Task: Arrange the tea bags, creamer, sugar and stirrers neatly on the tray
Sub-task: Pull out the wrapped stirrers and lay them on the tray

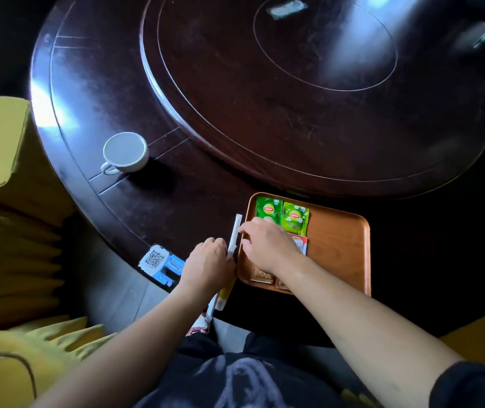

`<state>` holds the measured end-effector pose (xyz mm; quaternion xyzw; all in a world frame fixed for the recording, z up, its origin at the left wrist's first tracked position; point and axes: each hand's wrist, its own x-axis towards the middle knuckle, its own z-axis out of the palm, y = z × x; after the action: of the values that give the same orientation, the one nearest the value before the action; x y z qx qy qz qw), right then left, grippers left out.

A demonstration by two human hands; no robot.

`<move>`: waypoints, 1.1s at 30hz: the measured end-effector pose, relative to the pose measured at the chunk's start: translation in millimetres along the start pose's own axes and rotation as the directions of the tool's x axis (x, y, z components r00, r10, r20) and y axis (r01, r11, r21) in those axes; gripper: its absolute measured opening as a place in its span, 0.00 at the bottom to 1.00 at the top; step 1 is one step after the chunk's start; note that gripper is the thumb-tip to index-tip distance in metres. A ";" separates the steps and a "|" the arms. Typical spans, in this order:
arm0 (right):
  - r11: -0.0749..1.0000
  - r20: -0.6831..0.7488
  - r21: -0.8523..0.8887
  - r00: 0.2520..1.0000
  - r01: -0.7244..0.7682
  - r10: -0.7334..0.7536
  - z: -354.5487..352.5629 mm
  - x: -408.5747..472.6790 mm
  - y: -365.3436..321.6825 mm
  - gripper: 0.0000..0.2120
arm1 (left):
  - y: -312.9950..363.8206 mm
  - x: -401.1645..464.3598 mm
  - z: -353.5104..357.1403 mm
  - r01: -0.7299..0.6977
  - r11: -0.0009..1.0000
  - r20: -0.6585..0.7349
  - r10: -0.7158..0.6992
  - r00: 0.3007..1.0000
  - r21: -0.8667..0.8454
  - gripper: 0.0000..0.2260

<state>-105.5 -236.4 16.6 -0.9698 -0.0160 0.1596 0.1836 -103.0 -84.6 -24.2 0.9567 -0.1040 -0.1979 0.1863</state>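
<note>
An orange-brown tray sits at the near edge of the dark round table. Two green Lipton tea bags lie side by side in its far left corner. Below them a red-and-white sachet peeks out from under my right hand. Brownish packets lie at the tray's near left edge. A white wrapped stirrer stands along the tray's left side; my right fingertips touch its upper part. My left hand grips long packets, with a yellow-and-white stick and another white stirrer poking out below it.
A white cup stands on the table to the far left. A blue-and-white QR-code card lies at the table's edge beside my left hand. A raised turntable fills the table's middle. A yellow chair is on the left.
</note>
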 end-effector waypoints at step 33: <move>0.821 0.175 -0.357 0.895 0.446 -0.410 1.7 52.6 -20.5 0.12 | -55.2 16.4 -55.9 0.263 0.735 -0.103 -0.412 0.905 -0.625 0.02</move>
<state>-55.6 -212.0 6.6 -0.9498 -0.2731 0.1515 0.0182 -58.0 -21.3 -4.0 0.8676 0.1630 -0.1365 0.4495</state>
